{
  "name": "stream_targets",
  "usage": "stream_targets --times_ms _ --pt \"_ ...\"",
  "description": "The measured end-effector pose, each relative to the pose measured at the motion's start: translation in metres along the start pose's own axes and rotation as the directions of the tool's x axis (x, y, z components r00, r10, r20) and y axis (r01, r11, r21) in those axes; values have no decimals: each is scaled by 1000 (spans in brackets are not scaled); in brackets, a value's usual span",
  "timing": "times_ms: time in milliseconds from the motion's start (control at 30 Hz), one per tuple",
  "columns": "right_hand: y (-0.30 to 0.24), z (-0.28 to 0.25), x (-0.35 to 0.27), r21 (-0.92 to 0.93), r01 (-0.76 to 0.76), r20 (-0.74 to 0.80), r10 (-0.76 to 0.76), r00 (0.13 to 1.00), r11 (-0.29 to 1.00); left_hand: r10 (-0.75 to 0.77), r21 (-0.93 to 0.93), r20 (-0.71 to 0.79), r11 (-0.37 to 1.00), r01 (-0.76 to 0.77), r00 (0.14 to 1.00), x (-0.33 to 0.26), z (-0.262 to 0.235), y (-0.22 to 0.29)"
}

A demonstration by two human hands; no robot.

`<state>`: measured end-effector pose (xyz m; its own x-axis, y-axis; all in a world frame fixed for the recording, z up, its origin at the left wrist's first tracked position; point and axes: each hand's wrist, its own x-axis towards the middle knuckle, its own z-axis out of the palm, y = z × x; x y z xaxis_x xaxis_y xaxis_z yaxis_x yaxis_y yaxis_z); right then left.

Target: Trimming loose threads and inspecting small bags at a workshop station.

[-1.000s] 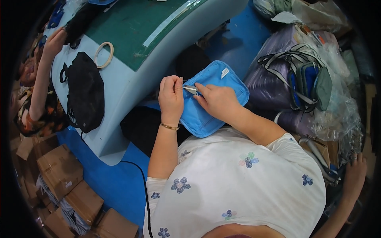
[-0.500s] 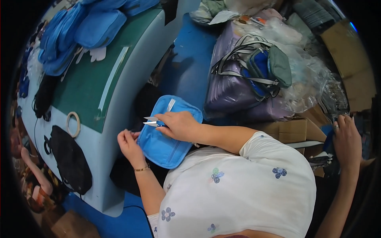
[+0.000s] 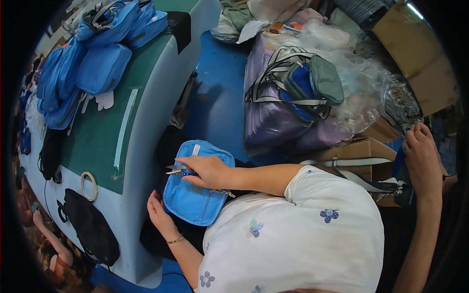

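Below the head camera, near the centre of its view, our right hand (image 3: pixel 207 172) rested on a flat blue pouch (image 3: pixel 195 188), fingers curled and pinched on a small pair of thread snips (image 3: pixel 177 170) whose pale blades pointed toward nine o'clock, over the pouch's left edge. The pouch lay in our lap, tilted, its white tab at twelve o'clock and its lower corner at six. Our left hand (image 3: pixel 159 215) sat at seven o'clock from the snips, palm cupped under the pouch's lower left edge, fingers loosely spread and touching the fabric. A thin bracelet (image 3: pixel 174 239) circled that wrist.

At nine o'clock from the pouch stood a green-topped work table (image 3: pixel 105 141) with a pale grey rim. On it, a pile of blue bags (image 3: pixel 93 63) lay at eleven o'clock, a ring of tape (image 3: pixel 88 186) near the rim, and a black bag (image 3: pixel 90 229) at eight o'clock. At two o'clock a purple bag (image 3: pixel 273 117) carried a smaller green pouch (image 3: pixel 326 80). Another person's hand (image 3: pixel 425 161) showed at three o'clock, well apart from ours.
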<state>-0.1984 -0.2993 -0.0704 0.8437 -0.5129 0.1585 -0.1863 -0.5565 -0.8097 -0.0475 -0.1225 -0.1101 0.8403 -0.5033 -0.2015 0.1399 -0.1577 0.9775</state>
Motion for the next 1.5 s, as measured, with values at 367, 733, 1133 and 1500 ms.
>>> stream_targets --times_ms 367,733,1133,1500 --pt "-7 20 -4 58 210 -93 -204 974 976 101 -214 394 977 -16 914 -35 83 37" --pt "96 -168 46 -454 38 -369 -227 901 890 523 374 302 704 -604 797 4 69 20" --pt "395 -380 99 -443 -808 -757 320 569 389 -106 235 180 970 62 978 25 71 33" --pt "471 -425 142 -67 -913 -718 617 324 402 -212 356 184 925 136 960 37 106 54"
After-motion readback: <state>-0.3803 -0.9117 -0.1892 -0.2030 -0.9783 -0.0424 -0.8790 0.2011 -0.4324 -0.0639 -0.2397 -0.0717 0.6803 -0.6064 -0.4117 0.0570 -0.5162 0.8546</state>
